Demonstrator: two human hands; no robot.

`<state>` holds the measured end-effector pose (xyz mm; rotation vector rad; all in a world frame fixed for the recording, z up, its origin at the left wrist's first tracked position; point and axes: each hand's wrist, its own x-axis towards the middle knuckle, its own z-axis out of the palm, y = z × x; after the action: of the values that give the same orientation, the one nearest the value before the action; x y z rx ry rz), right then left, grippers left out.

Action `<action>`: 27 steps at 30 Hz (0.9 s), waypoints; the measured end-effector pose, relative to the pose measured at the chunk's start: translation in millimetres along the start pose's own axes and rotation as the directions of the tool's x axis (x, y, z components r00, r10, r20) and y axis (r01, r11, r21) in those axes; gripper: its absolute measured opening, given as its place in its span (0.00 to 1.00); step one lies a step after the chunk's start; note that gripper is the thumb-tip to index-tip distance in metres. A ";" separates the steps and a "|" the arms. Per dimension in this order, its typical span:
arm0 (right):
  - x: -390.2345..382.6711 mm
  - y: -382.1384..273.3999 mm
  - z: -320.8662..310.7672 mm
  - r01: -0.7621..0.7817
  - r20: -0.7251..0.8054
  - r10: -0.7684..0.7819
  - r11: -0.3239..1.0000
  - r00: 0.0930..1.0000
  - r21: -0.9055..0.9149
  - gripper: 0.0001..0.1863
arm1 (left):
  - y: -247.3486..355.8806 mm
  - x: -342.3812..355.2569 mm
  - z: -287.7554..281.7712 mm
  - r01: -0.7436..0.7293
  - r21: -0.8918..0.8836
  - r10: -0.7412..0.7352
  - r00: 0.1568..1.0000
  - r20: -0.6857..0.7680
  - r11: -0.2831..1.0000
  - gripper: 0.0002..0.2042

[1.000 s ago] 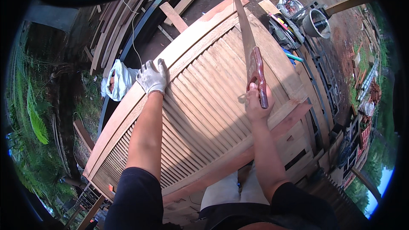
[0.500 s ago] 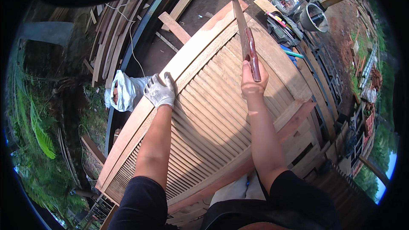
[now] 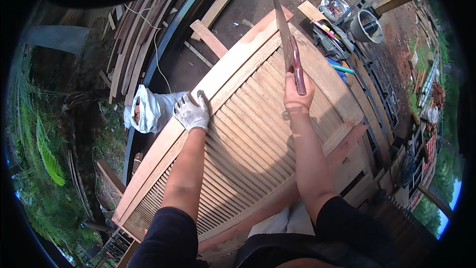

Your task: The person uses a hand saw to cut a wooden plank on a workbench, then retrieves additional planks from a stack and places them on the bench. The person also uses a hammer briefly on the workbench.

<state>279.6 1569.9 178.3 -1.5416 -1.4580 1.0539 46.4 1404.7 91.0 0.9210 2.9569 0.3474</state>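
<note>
My right hand point(image 3: 299, 97) is closed round the dark red wooden handle point(image 3: 297, 69) of a handsaw, whose long blade point(image 3: 281, 22) points away from me over the upper corner of a pale wooden louvred panel point(image 3: 248, 134). Whether the teeth touch the wood I cannot tell. My left hand point(image 3: 191, 112), in a white glove, lies with spread fingers on the panel's left frame rail point(image 3: 230, 64), near its outer edge.
A white sack point(image 3: 153, 111) stands beside the panel at left, with stacked planks point(image 3: 134, 44) beyond. Tools point(image 3: 329, 37), a grey bucket point(image 3: 366, 27) and a white pail point(image 3: 333, 7) sit beyond the right corner. Plants point(image 3: 44, 144) line the far left.
Since a second ago my right hand and the saw have moved forward, away from me. The whole view has shifted slightly down and right; my left hand stays on the rail.
</note>
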 end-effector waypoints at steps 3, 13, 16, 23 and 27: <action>-97.0 33.3 -31.4 0.001 -0.063 0.013 0.978 0.998 0.210 0.13 | 3.9 3.2 -10.9 -0.020 0.027 0.021 0.999 -0.031 0.999 0.25; 13.8 14.2 17.0 0.079 0.011 -0.079 0.996 0.997 -0.029 0.11 | 6.9 -2.2 -38.4 -0.113 0.010 0.110 0.981 0.162 0.994 0.48; -54.5 -7.0 -18.4 0.100 -0.004 -0.100 0.995 0.995 0.007 0.13 | 10.3 -2.4 -41.4 -0.080 0.044 0.068 0.974 0.214 0.996 0.49; 41.2 36.7 17.5 0.183 -0.028 -0.183 0.983 0.983 0.009 0.07 | 20.8 -4.4 -43.7 -0.112 0.018 0.106 0.974 0.199 0.994 0.49; 49.8 17.0 28.1 0.156 0.013 -0.157 0.987 0.988 0.039 0.07 | 9.0 -4.0 -41.6 -0.111 0.042 0.101 0.977 0.186 0.993 0.48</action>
<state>260.5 1618.0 148.6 -1.3709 -1.5345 0.9971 51.0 1401.2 133.4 1.0575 2.7678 0.1774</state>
